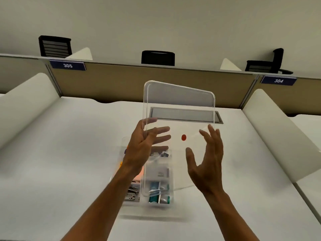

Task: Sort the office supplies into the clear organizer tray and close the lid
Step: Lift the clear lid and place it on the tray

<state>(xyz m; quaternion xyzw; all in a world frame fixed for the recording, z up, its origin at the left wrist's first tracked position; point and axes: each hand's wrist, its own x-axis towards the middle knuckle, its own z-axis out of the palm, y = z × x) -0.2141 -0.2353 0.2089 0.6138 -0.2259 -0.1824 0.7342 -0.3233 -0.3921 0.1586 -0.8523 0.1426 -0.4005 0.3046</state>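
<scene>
White desk (69,153), cubicle row. Lid (178,108) is being held upright above the tray (156,197): left hand (144,146) fingers spread, clasping its left edge; right hand (206,164) fingers splayed by the right edge, contact unclear. Risk judged: lid slipping or seating crooked, being one-sidedly gripped. Lid clear, round-cornered, red dot (183,137); tray clear, supplies sorted inside.
</scene>
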